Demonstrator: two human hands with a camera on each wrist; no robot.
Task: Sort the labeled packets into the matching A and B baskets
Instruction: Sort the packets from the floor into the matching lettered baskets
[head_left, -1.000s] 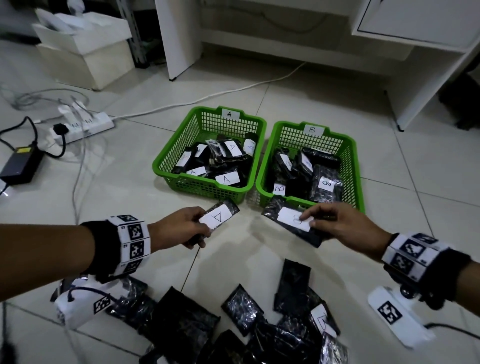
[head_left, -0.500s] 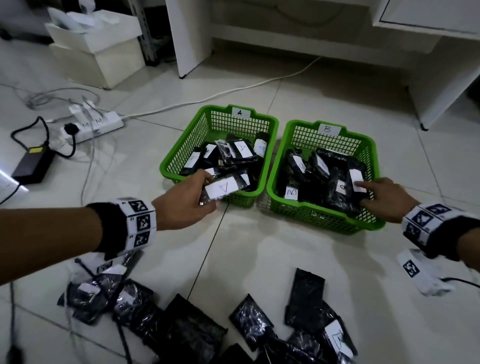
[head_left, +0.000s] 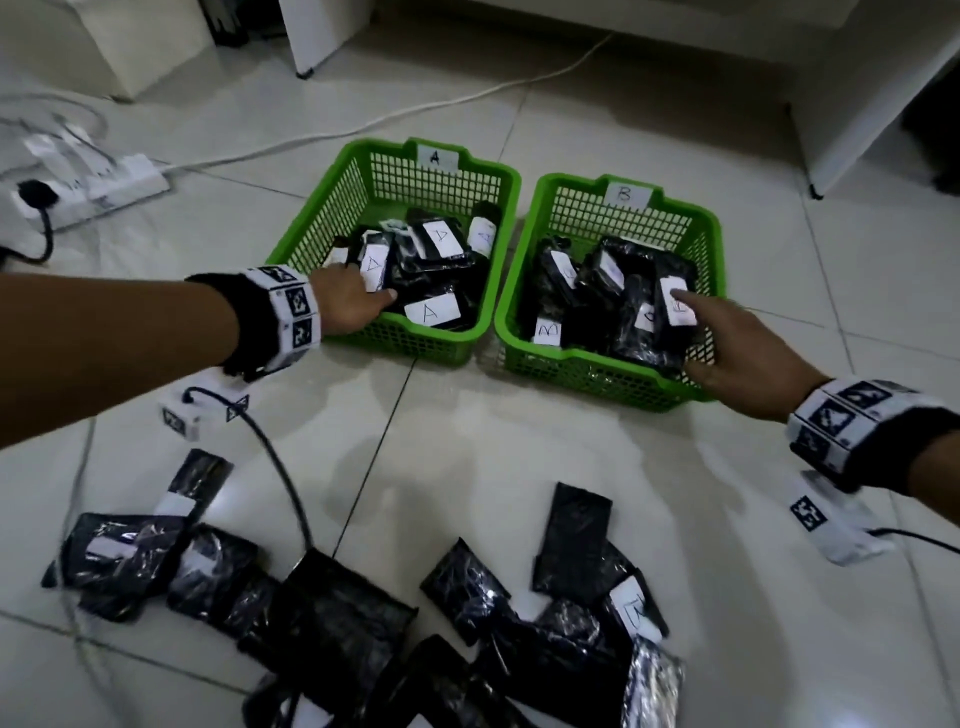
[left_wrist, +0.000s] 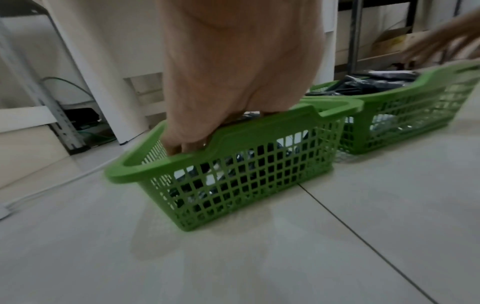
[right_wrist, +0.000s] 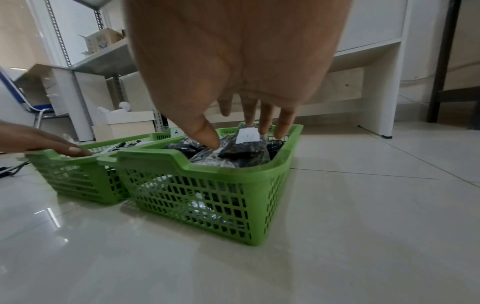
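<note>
Reaching from mid-left, the left hand rests loose-fingered inside the green plastic mesh basket marked A; rightward, the right hand spreads its fingers over black plastic B-labeled packets in the matching green basket marked B. Both drops look finished; next comes grabbing unsorted black packets on the floor at lower centre.

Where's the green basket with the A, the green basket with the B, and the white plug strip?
Green plastic A basket (head_left: 340, 205): head view, left mesh wall.
Green plastic B basket (head_left: 709, 244): head view, right rim.
White power strip (head_left: 124, 179): head view, top face.
</note>
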